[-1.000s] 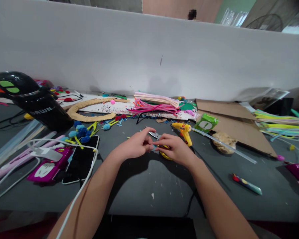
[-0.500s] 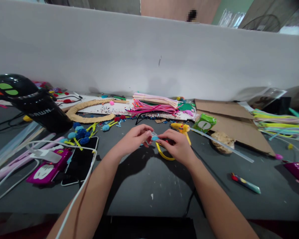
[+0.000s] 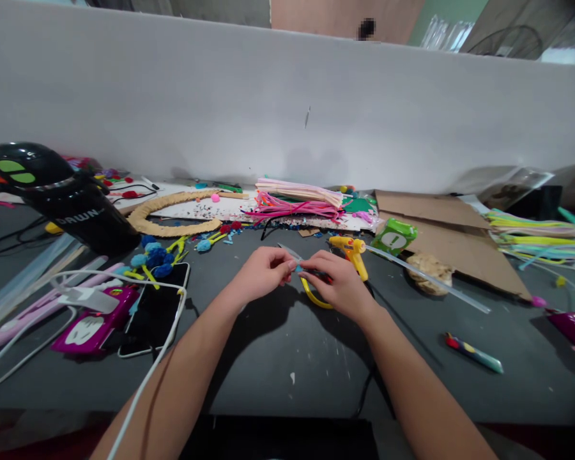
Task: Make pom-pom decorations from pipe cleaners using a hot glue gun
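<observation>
My left hand (image 3: 267,271) is closed, its thumb and fingers pinched together at a small light-blue piece (image 3: 298,268). Facing it, my right hand (image 3: 338,278) is also closed, with its fingertips touching the same piece. Scissors with a yellow handle (image 3: 315,295) are tucked in my right hand. Their metal blade (image 3: 287,250) points away to the upper left, past my left fingertips. Much of the scissors and the blue piece is hidden by fingers. Just beyond my right hand lies a yellow glue gun (image 3: 349,246) with a long clear glue stick (image 3: 426,278).
Pipe cleaners (image 3: 297,201), a wrapped horseshoe-shaped ring (image 3: 146,217) and cardboard (image 3: 441,246) lie along the back. At left are a black bottle (image 3: 91,217), blue pompoms (image 3: 156,255) and a phone (image 3: 156,313). A white cable (image 3: 144,383) crosses my left forearm. A pen-like tool (image 3: 474,354) lies right.
My left fingers have curled in and closed at the blue piece. The scissors blade now shows between my hands. My right hand has barely moved.
</observation>
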### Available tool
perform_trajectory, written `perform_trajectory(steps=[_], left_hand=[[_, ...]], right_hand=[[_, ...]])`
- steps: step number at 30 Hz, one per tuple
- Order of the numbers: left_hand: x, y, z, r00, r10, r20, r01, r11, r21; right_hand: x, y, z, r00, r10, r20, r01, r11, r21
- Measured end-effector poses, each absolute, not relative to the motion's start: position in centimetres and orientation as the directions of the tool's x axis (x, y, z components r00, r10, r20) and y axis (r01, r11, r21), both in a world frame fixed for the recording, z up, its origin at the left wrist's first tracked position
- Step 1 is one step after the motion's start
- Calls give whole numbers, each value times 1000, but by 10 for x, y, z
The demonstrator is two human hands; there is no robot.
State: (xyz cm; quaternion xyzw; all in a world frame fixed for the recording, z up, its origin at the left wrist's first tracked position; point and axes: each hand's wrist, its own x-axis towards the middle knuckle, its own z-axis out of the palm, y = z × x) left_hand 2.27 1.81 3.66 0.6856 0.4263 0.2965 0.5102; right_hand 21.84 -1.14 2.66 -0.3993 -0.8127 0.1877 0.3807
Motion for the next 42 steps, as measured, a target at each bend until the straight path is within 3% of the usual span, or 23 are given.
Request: perform_trajectory(steps=[4,11,18,29,42], left_hand=[[17,20,36,503,862,-62,382,-158,911],[20,17,43,519,854,-37,188,-71,980],[23,15,47,470,883,-11,204,-97,974],[22,15,46,488,872,-25,216,-93,972],[12,15,49,578,812,-83,343,-149,927]], right_hand=[[221,-11,28,-475,775,417,502,628,-594],[219,-11,30,-339,803,490,475,595,-648],[215,-13,30,-281,847,450,498,530,-686],[213,-14,28,-323,812,486,489,583,-649],[220,-12,31,-462,790,404,440,599,-669]])
